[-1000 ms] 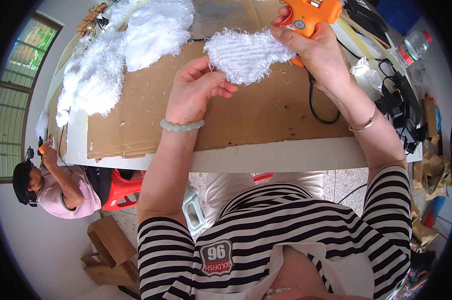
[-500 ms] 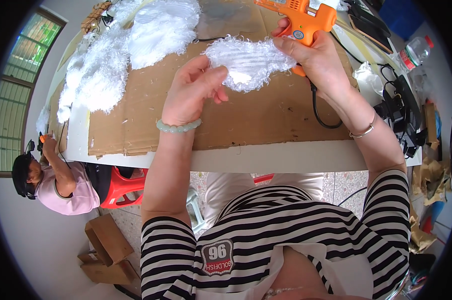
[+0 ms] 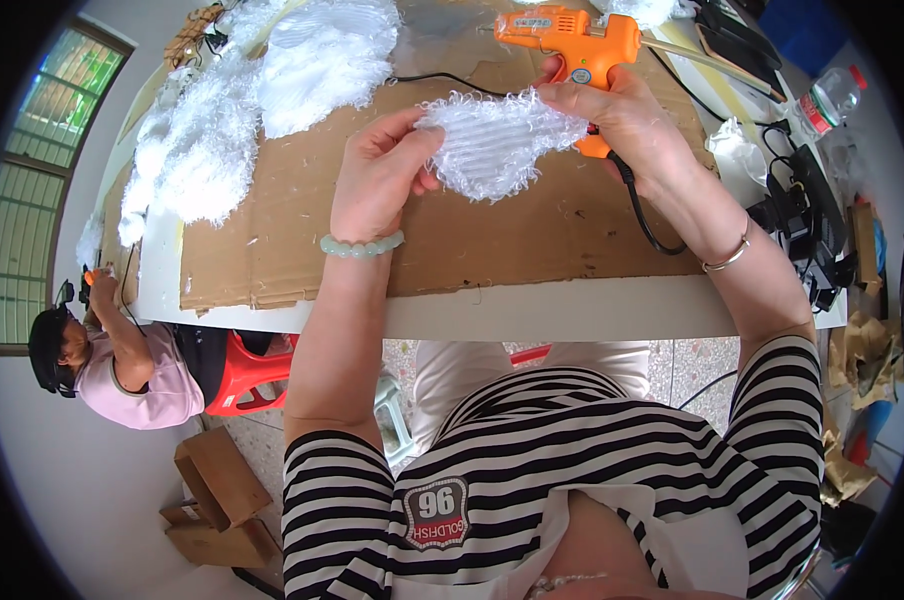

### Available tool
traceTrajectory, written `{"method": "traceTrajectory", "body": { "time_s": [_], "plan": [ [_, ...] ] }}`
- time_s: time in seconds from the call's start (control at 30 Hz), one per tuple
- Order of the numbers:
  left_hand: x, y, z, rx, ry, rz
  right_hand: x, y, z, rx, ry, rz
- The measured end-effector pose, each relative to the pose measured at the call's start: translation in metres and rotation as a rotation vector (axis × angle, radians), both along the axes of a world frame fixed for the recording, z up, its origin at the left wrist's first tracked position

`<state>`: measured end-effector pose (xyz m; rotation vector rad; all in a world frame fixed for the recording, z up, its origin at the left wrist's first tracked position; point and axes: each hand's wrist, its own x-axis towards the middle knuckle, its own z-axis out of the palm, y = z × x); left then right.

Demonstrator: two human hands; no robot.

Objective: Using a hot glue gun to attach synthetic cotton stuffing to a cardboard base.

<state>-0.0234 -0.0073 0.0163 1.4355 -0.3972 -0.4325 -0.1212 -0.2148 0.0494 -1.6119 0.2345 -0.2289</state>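
A: Where's the patch?
B: White shaggy patch [image 3: 497, 150], between the hands, over the cardboard [image 3: 532, 250] on the tabletop [image 3: 532, 318]. Long axis roughly left-right, narrower end right.
A: Left hand?
B: Left hand [image 3: 384, 165] pinches the patch's left end, thumb on top.
A: Right?
B: Right hand [image 3: 617, 115] is wrapped round the handle of the orange glue gun [image 3: 572, 45], thumb at the patch's right end. Can't tell how firmly it grips there.
A: Gun vs patch?
B: Barrel beyond the far edge, nozzle pointing left, near parallel to the long axis. Nozzle and patch apart.
A: Nearer hand?
B: Neither. One at each end.
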Motion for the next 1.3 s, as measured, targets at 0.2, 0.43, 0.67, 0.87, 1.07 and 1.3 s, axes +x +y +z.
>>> {"method": "traceTrajectory", "body": {
  "time_s": [0.2, 0.43, 0.67, 0.87, 1.07, 1.3],
  "plan": [
    [0.005, 0.003, 0.000, -0.142, 0.128, -0.033, 0.002, -0.002, -0.006, 0.030, 0.061, 0.024],
    [0.001, 0.001, 0.000, -0.007, 0.177, -0.067, -0.003, 0.006, 0.004, 0.024, 0.084, -0.012],
    [0.020, 0.010, -0.012, -0.277, 0.333, -0.137, 0.002, -0.009, 0.013, 0.032, -0.180, -0.055],
    [0.015, 0.009, -0.009, -0.323, 0.304, 0.036, -0.013, -0.006, 0.025, -0.166, -0.297, 0.271],
    [0.022, 0.014, -0.014, -0.388, 0.293, 0.005, -0.012, 0.002, 0.009, -0.326, -0.069, 0.426],
    [0.020, 0.010, -0.013, -0.344, 0.278, 0.009, -0.006, 0.001, 0.004, -0.328, -0.027, 0.388]
  ]
}}
